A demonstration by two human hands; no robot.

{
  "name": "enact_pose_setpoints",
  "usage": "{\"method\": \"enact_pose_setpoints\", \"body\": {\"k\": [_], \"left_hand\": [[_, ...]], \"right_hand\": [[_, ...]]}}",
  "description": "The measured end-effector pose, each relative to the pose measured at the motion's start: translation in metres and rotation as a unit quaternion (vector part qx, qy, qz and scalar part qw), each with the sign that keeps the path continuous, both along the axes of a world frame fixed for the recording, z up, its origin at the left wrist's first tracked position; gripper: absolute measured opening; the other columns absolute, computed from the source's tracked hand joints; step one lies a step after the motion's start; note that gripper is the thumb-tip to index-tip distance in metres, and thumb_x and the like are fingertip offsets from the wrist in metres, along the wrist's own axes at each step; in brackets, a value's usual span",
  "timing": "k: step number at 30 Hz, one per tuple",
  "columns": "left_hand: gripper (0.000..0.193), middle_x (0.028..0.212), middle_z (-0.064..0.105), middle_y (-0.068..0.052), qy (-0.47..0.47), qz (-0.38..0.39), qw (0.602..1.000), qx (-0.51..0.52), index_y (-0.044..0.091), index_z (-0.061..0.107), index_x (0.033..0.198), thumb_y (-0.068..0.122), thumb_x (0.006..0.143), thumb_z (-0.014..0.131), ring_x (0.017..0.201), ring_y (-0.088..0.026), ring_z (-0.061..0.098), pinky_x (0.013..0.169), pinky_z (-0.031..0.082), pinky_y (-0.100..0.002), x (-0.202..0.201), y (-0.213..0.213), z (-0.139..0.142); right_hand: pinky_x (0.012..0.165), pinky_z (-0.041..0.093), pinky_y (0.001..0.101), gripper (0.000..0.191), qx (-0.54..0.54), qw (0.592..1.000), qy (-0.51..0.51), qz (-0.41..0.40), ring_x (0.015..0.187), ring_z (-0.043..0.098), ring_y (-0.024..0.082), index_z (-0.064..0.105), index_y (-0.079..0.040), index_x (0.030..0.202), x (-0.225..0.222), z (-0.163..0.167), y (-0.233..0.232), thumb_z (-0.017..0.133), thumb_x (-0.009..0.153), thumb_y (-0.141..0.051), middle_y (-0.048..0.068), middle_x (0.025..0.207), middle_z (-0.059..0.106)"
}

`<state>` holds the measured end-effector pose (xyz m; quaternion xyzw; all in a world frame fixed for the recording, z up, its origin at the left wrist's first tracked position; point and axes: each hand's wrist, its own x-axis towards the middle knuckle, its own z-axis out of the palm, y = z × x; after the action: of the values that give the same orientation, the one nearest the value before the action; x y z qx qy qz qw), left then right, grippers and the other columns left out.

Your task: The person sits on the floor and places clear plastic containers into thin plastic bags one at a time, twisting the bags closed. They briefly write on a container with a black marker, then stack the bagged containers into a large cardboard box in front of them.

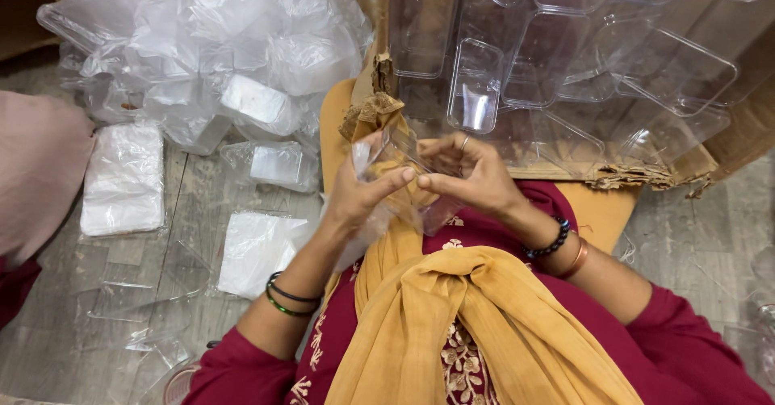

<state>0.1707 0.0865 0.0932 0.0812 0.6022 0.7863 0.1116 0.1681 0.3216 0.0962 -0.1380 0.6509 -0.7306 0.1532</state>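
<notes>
A small clear plastic box [404, 171] is held above the lap, between both hands and close to the body. The left hand [359, 191] is wrapped around the box's left side, with fingers curled and the thumb laid across the front, its tip nearly meeting the other hand's. The right hand [472, 175] is closed on the box's right edge, the thumb and forefinger pinched together at the rim; a ring is seen on one finger. Dark and green bangles [286, 298] are worn on the left wrist, a black bead bracelet [550, 242] and a copper-coloured bangle on the right. A mustard-yellow scarf [452, 316] is draped over a maroon embroidered garment directly below the hands. Beyond the hands, an open cardboard carton [646, 175] with torn edges is filled with empty clear rectangular containers [476, 86], lying loosely at mixed angles. To the left, on the grey wooden floor [48, 348], a heap of plastic-wrapped packs [218, 42] is piled, with flat white wrapped stacks [123, 179] lying in front of it and nearer the knee. A pinkish cloth is seen at the far left edge.
</notes>
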Motion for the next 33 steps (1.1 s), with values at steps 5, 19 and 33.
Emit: {"method": "enact_pose_setpoints", "body": {"k": [5,19,33], "left_hand": [[0.068,0.116,0.065,-0.009,-0.07,0.011,0.996,0.059,-0.006,0.061,0.141,0.02,0.083,0.085,0.105,-0.018,0.059,0.094,0.046,-0.031,0.003,0.009,-0.012],[0.072,0.129,0.066,-0.011,0.034,0.02,0.997,-0.066,-0.003,0.056,0.138,0.025,0.081,0.087,0.118,-0.017,0.062,0.104,0.049,-0.03,0.006,0.012,-0.001],[0.072,0.138,0.059,-0.011,0.15,-0.009,0.987,0.05,0.0,0.054,0.143,0.039,0.089,0.083,0.131,-0.019,0.058,0.118,0.045,-0.034,-0.041,-0.007,0.001]], "right_hand": [[0.109,0.053,0.0364,0.043,0.007,0.994,-0.07,0.086,0.134,0.059,0.02,0.066,0.004,0.127,-0.006,0.022,0.018,0.078,0.09,-0.013,0.017,0.154,0.052],[0.1,0.054,0.0314,0.057,0.028,0.999,0.006,0.017,0.118,0.063,0.014,0.06,0.004,0.138,0.034,0.014,0.027,0.08,0.086,-0.008,0.009,0.13,0.068],[0.128,0.037,0.0461,0.05,-0.27,0.963,0.001,-0.004,0.148,0.049,0.03,0.053,-0.006,0.139,0.011,0.004,0.059,0.067,0.093,0.006,0.02,0.151,0.055]]}}
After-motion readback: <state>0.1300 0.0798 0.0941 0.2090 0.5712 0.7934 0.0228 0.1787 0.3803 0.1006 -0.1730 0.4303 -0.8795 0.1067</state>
